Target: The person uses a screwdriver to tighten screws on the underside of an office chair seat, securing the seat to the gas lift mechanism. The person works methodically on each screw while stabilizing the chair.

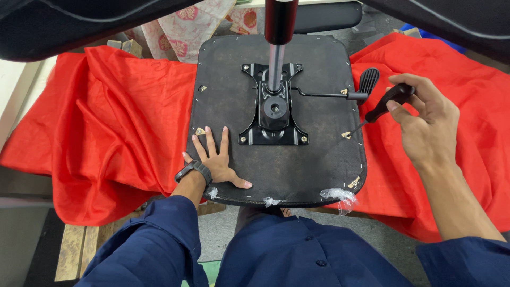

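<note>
Now right hand point(425, 127) drives screwdriver point(383, 104) w/ left hand point(215, 159) on seat base point(297, 165).

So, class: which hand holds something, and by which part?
The right hand holds a screwdriver by its black handle. The left hand holds nothing; it lies flat on the seat underside.

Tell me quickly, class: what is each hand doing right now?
Left hand: open, fingers spread, pressed flat on the upturned seat base.
Right hand: closed around the black screwdriver handle, tip at the seat's right edge.

Left hand point(217, 159) flat, fingers point(211, 142) spread; right hand point(425, 125) fisted.
</note>
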